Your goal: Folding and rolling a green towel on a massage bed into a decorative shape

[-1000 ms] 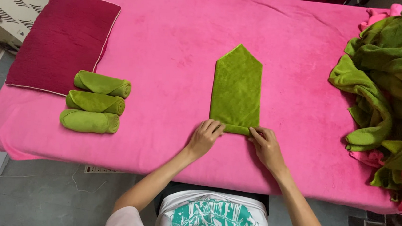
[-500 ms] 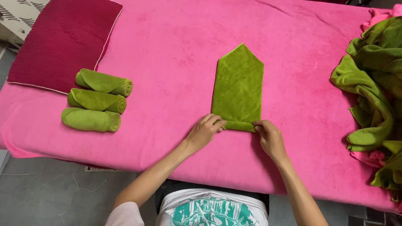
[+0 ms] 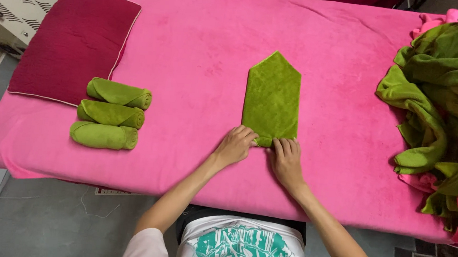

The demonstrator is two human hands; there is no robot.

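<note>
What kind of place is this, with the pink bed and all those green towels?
Probably a massage or spa room. A narrow bed draped in pink cloth has a dark red cushion at one end, three rolled green towels beside it, and a heap of unfolded towels at the other.

On the massage bed (image 3: 202, 46), the folded towel (image 3: 272, 96) lies centre; rolled towels (image 3: 112, 114) left before the cushion (image 3: 71, 45), towel pile (image 3: 443, 100) right.

pink bed (image 3: 203, 30), green towels (image 3: 272, 96), red cushion (image 3: 74, 42)
</note>
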